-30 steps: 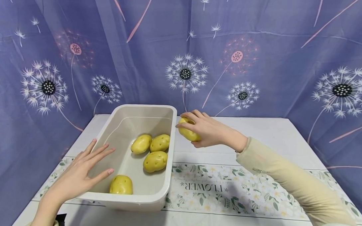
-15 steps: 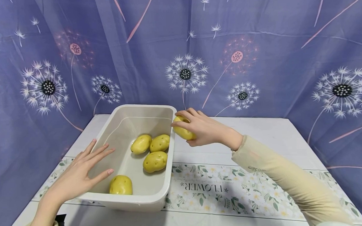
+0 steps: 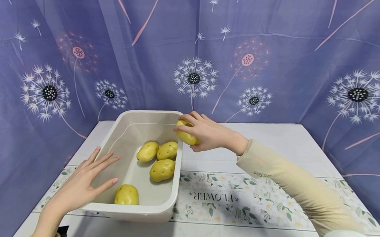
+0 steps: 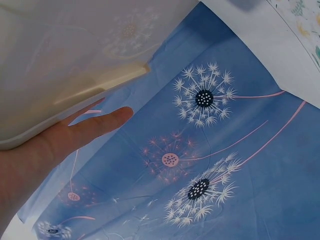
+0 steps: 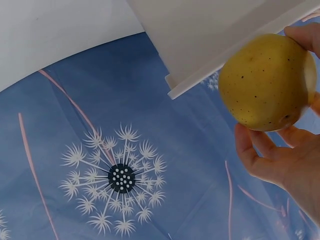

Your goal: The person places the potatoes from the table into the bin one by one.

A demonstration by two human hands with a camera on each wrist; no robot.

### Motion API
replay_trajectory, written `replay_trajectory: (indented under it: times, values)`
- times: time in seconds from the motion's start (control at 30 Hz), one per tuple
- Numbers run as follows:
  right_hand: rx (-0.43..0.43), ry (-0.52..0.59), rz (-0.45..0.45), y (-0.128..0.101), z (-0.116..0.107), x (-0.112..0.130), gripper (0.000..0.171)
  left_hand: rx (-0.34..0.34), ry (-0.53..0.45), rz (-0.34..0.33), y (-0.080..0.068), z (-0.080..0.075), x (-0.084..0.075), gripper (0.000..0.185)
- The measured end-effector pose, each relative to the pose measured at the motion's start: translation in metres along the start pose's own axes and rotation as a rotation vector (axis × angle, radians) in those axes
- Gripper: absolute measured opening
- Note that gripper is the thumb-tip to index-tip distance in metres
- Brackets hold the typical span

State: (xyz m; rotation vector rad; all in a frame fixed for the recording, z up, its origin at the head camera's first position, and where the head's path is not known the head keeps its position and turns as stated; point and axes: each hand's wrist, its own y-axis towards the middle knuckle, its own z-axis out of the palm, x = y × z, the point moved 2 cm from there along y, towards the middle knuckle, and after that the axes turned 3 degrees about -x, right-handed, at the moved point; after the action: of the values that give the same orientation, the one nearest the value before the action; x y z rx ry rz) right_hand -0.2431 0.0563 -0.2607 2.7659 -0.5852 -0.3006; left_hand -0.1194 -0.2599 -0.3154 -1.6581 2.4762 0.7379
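Behind right hand [image 3: 209, 133] fingers, potato [image 3: 185, 135] half hidden at tub [image 3: 149, 212] rim

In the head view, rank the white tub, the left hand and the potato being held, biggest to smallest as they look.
1. White tub.
2. Left hand, though it sits nearer the camera.
3. Held potato, partly covered by the right hand.

Yellow speckled potato [image 3: 185, 135], cream tub [image 3: 149, 212], white bench [image 3: 272, 136] with floral runner [image 3: 243, 200], purple-blue dandelion-print curtain [image 3: 269, 42], beige sleeve [image 3: 289, 184].
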Motion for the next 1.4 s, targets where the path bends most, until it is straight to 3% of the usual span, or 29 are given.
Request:
replay_trajectory:
  times: [1.4]
  values:
    - [0.087, 0.02, 0.024, 0.045, 0.005, 0.007, 0.061, 0.006, 0.007, -0.002, 0.0, 0.0, 0.0, 0.055]
